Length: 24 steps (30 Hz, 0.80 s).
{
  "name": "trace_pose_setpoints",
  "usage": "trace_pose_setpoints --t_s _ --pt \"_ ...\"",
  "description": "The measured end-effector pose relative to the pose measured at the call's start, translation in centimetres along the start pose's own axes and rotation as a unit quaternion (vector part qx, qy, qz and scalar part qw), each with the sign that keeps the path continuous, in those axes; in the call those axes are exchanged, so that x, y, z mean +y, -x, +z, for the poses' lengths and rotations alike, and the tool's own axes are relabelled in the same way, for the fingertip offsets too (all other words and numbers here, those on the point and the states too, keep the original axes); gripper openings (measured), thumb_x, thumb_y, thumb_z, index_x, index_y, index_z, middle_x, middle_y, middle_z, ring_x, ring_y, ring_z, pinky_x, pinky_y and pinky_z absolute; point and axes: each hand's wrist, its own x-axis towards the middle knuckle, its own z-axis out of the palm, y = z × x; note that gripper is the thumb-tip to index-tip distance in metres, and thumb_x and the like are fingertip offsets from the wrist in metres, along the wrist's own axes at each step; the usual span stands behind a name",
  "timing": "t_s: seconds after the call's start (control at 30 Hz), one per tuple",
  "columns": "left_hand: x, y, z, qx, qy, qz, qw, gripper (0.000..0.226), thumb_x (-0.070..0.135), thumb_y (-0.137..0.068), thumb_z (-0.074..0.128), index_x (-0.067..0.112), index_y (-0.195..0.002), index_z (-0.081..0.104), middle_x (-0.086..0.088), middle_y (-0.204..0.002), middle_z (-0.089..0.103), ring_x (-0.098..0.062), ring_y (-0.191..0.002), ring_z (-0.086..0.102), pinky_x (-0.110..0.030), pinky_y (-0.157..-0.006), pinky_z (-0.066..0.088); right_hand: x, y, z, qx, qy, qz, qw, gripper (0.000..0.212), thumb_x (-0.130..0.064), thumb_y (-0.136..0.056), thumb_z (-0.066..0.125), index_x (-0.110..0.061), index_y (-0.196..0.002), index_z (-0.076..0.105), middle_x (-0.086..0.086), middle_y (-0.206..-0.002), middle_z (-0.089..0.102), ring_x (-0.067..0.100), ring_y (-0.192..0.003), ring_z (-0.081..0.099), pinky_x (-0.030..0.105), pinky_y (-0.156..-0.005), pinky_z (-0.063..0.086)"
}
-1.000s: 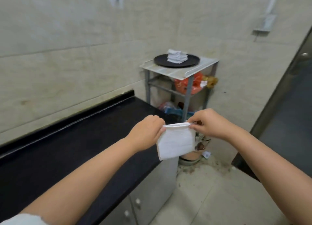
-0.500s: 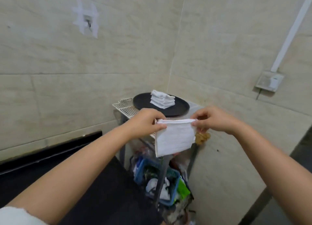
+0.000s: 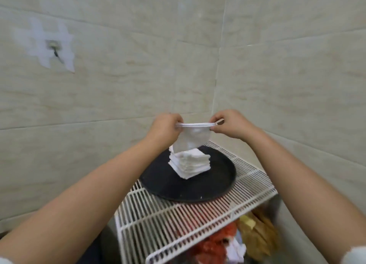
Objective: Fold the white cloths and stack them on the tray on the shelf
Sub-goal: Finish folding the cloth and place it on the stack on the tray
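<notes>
A folded white cloth point(image 3: 191, 140) hangs from its top edge, pinched at the left corner by my left hand point(image 3: 165, 128) and at the right corner by my right hand point(image 3: 227, 125). Its lower edge hangs just above a stack of folded white cloths point(image 3: 190, 164). That stack sits on a round black tray point(image 3: 217, 184), which rests on the white wire shelf point(image 3: 178, 220) in the corner of the tiled walls.
Tiled walls close in behind and to the right of the shelf. Under the wire top lie red and yellow bags point(image 3: 233, 242). A wall hook with white patches point(image 3: 53, 47) is at upper left.
I have moved up to the shelf, away from the black counter. Both hands carried the folded cloth forward, and it now hangs directly over the stack on the tray.
</notes>
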Motion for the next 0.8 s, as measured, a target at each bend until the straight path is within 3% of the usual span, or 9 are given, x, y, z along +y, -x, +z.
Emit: trace_pose_setpoints --t_s 0.07,0.13,0.23,0.3,0.37,0.53,0.7,0.8 --pt "-0.2 -2.9 2.7 0.036 -0.013 -0.028 0.999 0.024 0.007 -0.090 0.052 0.006 -0.110 0.064 -0.017 -0.112 0.059 -0.031 -0.105 0.054 -0.026 -0.073 0.031 2.6 -3.9 0.7 0.009 0.002 -0.043 0.999 0.018 -0.004 -0.082 0.059 -0.003 -0.097 0.068 0.008 -0.086 0.061 0.017 -0.079 0.053 0.010 -0.052 0.035" --pt "-0.7 -4.6 5.6 0.045 -0.009 -0.069 0.997 0.025 0.003 -0.088 0.053 0.005 -0.110 0.066 -0.017 -0.114 0.057 -0.032 -0.104 0.054 -0.024 -0.075 0.032 5.4 -6.9 2.5 0.016 0.000 -0.071 0.997 0.020 -0.002 -0.082 0.056 -0.001 -0.099 0.068 0.012 -0.091 0.064 0.022 -0.083 0.055 0.018 -0.057 0.033" --pt "-1.7 -4.5 9.9 -0.011 -0.021 -0.123 0.992 0.028 0.002 -0.089 0.052 0.004 -0.114 0.065 -0.016 -0.121 0.054 -0.033 -0.106 0.055 -0.027 -0.086 0.038 10.0 -9.0 6.9 -0.028 0.016 -0.093 0.995 0.023 0.001 -0.082 0.053 0.002 -0.099 0.067 0.022 -0.103 0.068 0.032 -0.099 0.061 0.029 -0.076 0.037" --pt "-2.0 -3.5 12.2 -0.069 -0.054 -0.136 0.987 0.031 0.003 -0.089 0.051 0.006 -0.118 0.063 -0.015 -0.124 0.054 -0.031 -0.107 0.056 -0.029 -0.090 0.040 12.7 -8.9 9.9 -0.085 0.011 -0.105 0.991 0.021 0.002 -0.080 0.052 0.003 -0.093 0.068 0.022 -0.101 0.068 0.033 -0.098 0.061 0.031 -0.075 0.037" --pt "-2.1 -2.6 13.2 -0.083 -0.060 -0.149 0.983 0.031 0.004 -0.089 0.053 0.007 -0.119 0.062 -0.014 -0.122 0.055 -0.029 -0.106 0.056 -0.027 -0.090 0.041 14.6 -8.7 11.8 -0.129 0.001 -0.117 0.985 0.020 0.001 -0.079 0.053 0.001 -0.091 0.068 0.017 -0.100 0.069 0.031 -0.098 0.061 0.025 -0.068 0.034" --pt "-1.3 -2.4 13.4 -0.064 -0.067 -0.151 0.984 0.029 0.009 -0.088 0.058 0.007 -0.116 0.064 -0.010 -0.115 0.059 -0.023 -0.097 0.058 -0.027 -0.088 0.044 16.0 -9.4 10.9 -0.128 -0.056 -0.130 0.982 0.023 -0.001 -0.082 0.054 -0.001 -0.100 0.068 0.013 -0.105 0.067 0.027 -0.099 0.060 0.022 -0.077 0.036" --pt "-0.8 -1.8 13.8 -0.093 -0.115 -0.153 0.977 0.032 0.017 -0.091 0.054 0.012 -0.121 0.060 -0.006 -0.117 0.057 -0.020 -0.099 0.057 -0.027 -0.085 0.044 16.6 -8.8 10.4 -0.195 -0.003 -0.172 0.966 0.020 -0.005 -0.082 0.053 -0.006 -0.093 0.069 0.007 -0.096 0.068 0.024 -0.092 0.061 0.025 -0.073 0.039" --pt "-0.7 -0.8 13.7 -0.084 -0.128 -0.163 0.975 0.037 0.026 -0.092 0.052 0.016 -0.128 0.054 -0.005 -0.124 0.052 -0.021 -0.106 0.054 -0.029 -0.086 0.044 16.2 -8.2 10.1 -0.212 0.035 -0.168 0.962 0.022 -0.011 -0.084 0.052 -0.005 -0.099 0.066 0.009 -0.103 0.068 0.024 -0.093 0.061 0.033 -0.080 0.045"
